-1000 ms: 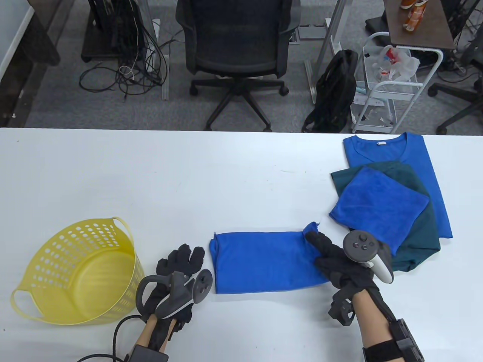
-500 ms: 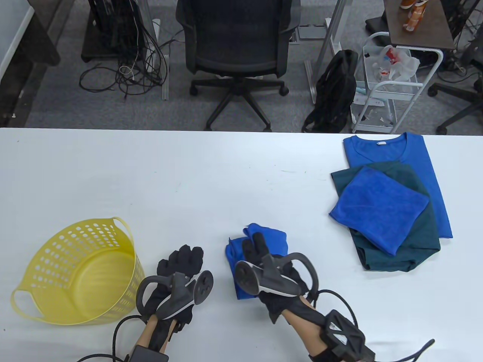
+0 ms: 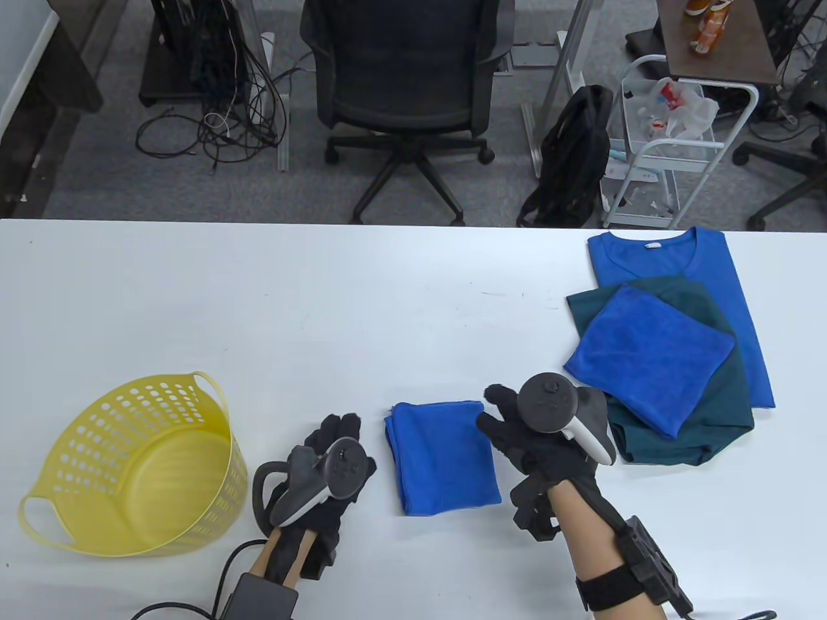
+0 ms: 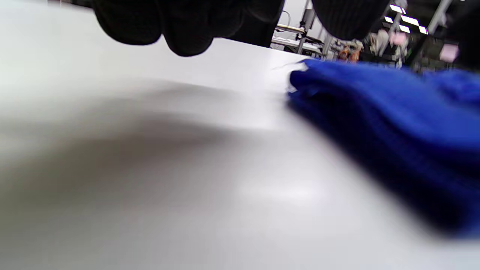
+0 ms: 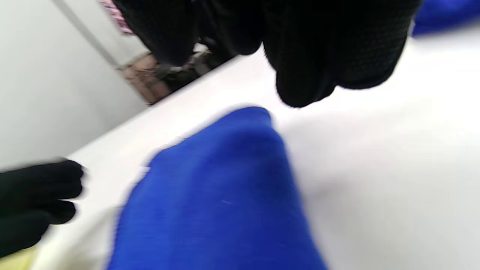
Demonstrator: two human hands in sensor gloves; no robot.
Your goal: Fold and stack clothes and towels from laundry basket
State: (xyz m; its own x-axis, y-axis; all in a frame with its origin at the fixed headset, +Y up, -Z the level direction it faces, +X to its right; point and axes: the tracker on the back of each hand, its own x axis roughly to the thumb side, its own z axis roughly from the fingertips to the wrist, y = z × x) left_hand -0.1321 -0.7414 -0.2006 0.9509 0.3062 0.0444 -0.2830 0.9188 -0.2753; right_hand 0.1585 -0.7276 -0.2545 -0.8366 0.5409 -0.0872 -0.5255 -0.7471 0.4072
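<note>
A small blue towel [image 3: 442,458] lies folded into a rectangle on the white table [image 3: 323,310], near the front. My left hand [image 3: 339,433] rests on the table just left of the towel, fingers spread, holding nothing. My right hand [image 3: 501,413] hovers at the towel's right edge, empty. In the left wrist view my fingertips [image 4: 187,33] hang over bare table beside the towel [image 4: 393,123]. In the right wrist view my fingers [image 5: 311,56] are above the towel [image 5: 225,195] and apart from it. A stack sits at the right: a blue shirt [image 3: 730,290], a teal garment [image 3: 717,400] and a folded blue towel [image 3: 649,355] on top.
A yellow laundry basket [image 3: 136,465] stands at the front left, with nothing showing inside. Beyond the table's far edge are an office chair [image 3: 404,84], a black backpack [image 3: 575,155] and a white cart [image 3: 665,142].
My right hand carried the towel's right end over to the left, folding it in half, then let go and drew back right. My left hand shifted slightly right.
</note>
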